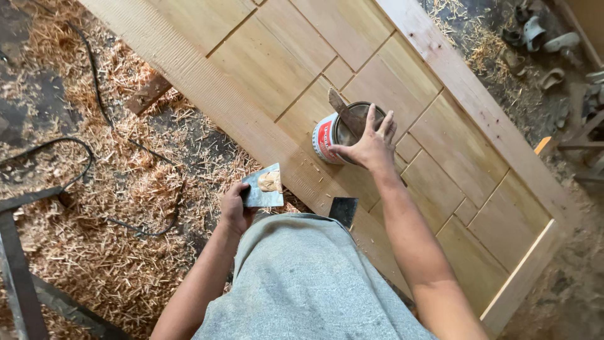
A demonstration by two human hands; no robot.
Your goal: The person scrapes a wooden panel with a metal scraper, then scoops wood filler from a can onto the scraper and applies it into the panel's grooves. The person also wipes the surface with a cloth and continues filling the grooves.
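Here, at the centre of the frame, my right hand (371, 146) rests on the rim of the open round metal tin with a red and white label (332, 137), fingers spread over the top and the grip clasped lightly on its edge; I judge this steadies the tin, since it stands on the slanting panelled wooden door (390, 82) that runs from the upper left to the lower right of the frame. A flat stirring blade (343, 108) leans inside the tin, its end sticking up past the rim toward the upper left, so it stays within reach.

Lower and to the left of the tin, my left hand (234, 208) holds a small flat metal scraper (263, 186), grip clenched on its lower edge. The blade faces up and carries a dab of tan filler paste (270, 182), held level, I think, so the paste does not slide off. The scraper sits just off the door's near edge, over the floor.

A dark flat metal piece (343, 210) lies on the door near my grey-clad body. Wood shavings (119, 239) cover the ground at the left, and a black cable (94, 82) trails through them.
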